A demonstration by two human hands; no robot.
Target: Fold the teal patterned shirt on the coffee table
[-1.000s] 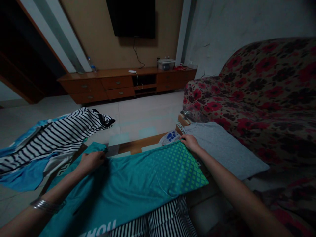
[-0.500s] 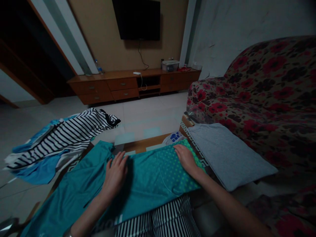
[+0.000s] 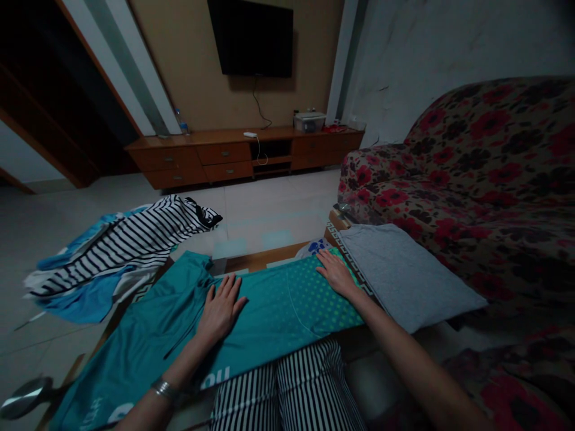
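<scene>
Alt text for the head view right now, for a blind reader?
The left hand and right hand rest flat on a teal shirt on a table, a folded gray shirt to the right, striped clothing to the left.

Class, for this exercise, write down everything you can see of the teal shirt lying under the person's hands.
The teal T-shirt looks smooth and synthetic, with green dots at its right end and white lettering along its near edge. It lies flat and partly folded on a glass-topped table, spreading wider at the left. The bare left hand rests palm down on it near the middle; the bare right hand rests on its right end.
</scene>
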